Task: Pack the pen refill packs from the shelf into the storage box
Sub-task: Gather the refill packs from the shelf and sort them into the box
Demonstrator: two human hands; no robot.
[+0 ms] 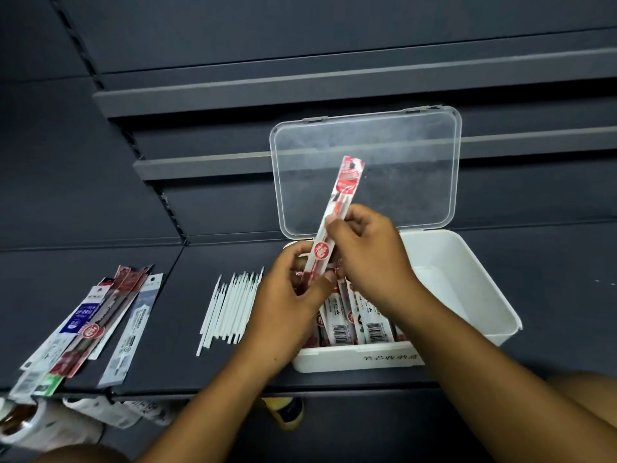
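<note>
Here both hands grip one red refill pack (335, 222) above the white storage box (474, 295): the left hand (287, 295) pinches its lower end, the right hand (370, 255) its middle. More packs (364, 320) lie inside the box; others (90, 325) sit on the dark shelf (187, 295) beside loose white refills (230, 309).

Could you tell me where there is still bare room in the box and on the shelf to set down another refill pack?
The storage box is bare in its right half, between the packed refill packs and its right wall. The shelf right of the box is bare too. The left side is crowded: loose white refills, then a pile of packs.
</note>
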